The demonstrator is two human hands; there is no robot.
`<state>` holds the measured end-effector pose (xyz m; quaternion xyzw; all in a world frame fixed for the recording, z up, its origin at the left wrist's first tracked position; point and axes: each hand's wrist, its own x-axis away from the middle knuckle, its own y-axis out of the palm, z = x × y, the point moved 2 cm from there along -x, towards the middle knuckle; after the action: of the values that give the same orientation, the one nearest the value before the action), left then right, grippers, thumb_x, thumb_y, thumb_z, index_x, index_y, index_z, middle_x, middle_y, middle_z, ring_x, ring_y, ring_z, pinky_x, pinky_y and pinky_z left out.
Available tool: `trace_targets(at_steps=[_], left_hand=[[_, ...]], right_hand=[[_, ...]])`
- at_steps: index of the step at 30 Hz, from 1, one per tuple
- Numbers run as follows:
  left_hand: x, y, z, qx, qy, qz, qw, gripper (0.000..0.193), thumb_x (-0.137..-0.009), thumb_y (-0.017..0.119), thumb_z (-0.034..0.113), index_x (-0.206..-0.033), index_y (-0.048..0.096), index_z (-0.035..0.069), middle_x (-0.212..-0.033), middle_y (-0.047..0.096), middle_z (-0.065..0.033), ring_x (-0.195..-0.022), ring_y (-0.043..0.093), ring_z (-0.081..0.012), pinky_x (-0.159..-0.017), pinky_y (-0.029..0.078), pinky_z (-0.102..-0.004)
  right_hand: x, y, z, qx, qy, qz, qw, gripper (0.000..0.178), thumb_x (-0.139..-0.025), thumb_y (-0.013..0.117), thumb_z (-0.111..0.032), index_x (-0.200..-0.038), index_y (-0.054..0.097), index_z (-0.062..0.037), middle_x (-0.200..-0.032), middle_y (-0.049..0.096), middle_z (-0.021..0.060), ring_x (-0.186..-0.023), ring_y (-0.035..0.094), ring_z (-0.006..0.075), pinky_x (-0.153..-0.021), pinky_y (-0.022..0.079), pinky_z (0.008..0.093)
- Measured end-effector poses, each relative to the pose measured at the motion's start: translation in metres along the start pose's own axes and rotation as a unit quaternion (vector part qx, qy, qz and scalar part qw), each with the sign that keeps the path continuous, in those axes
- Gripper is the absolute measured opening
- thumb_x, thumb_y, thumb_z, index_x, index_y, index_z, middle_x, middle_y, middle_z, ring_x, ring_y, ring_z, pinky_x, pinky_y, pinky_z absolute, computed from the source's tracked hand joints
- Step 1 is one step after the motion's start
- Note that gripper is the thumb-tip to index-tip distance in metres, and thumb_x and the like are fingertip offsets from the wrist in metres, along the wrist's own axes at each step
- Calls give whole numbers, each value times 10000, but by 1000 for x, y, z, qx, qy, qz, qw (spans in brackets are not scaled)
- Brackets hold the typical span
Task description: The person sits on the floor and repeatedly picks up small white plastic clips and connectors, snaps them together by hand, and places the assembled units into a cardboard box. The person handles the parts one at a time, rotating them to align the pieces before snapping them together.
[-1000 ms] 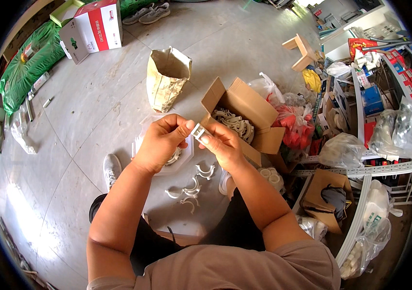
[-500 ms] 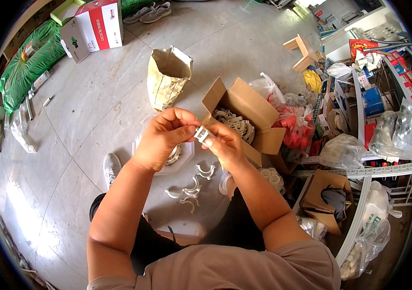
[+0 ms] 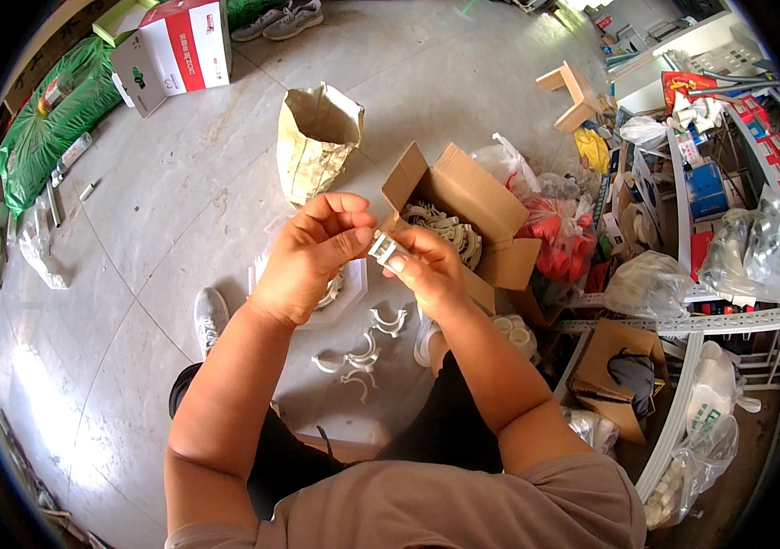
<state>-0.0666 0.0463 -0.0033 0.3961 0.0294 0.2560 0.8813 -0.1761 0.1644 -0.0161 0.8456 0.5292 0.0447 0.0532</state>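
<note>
A small, white, rectangular plastic piece with slotted openings [image 3: 385,249] is being held in front of the torso, above the grey tiled floor [image 3: 157,242]. It is being gripped at its lower right end by the right hand [image 3: 425,267], whose thumb is being pressed along its near face while the fingers are being curled behind it. The left hand [image 3: 319,247] is being held just beside its upper left end, with thumb and forefinger being brought nearly together and the other fingers being kept loosely bent; whether anything small is being pinched there cannot be told.

Beneath the left hand, a translucent, shallow plastic tray [image 3: 350,300] is being partly hidden, and pale curved parts are being glimpsed in it. Between the two forearms, several loose, white, C-shaped plastic clips [image 3: 367,355] are being supported by the floor. Beyond the right hand, more white curved clips [image 3: 449,236] are being contained in an open, brown cardboard box [image 3: 511,227] with its flaps being spread outward. Farther ahead, an open-topped, cream-coloured, crumpled sack [image 3: 306,160] is being seen standing upright. To the right of the box, bright red things are being enclosed by a clear plastic bag [image 3: 562,240].
</note>
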Motion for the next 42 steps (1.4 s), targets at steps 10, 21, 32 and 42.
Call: trace_targets(at_steps=[10,21,32,42], left_hand=[[0,-5,-1,-99,-14,-20,995,112,-806,602,58,-904,558,26,-820,571,-5,-731,520,-81,-690,429,-214],[6,6,9,-85,35,-148,985,126,-820,527,-35,-939,533,6,-843,578,-46,-807,559,-115,-743,457,-250],[5,-3,2,-155,6,-24,988,138,-801,600,33,-924,547,-1,-839,585,-23,-765,537,-72,-682,437,-195],[8,-6,0,-172,-18,-52,983,135,-811,591,46,-934,554,5,-839,568,0,-766,500,-60,-677,411,-199]], right_hand=[[0,-3,2,58,-35,-28,997,200,-795,582,-190,-888,558,-15,-733,528,-26,-649,432,28,-572,351,187],[3,1,6,-154,33,-47,986,162,-776,556,-145,-871,553,-14,-756,558,26,-656,489,82,-609,380,233],[4,2,1,-52,7,-17,999,200,-790,575,-191,-890,558,-18,-755,545,-2,-675,474,56,-613,379,218],[10,-1,4,-11,32,-50,998,235,-786,594,-218,-899,561,-15,-762,525,-25,-665,438,34,-595,358,193]])
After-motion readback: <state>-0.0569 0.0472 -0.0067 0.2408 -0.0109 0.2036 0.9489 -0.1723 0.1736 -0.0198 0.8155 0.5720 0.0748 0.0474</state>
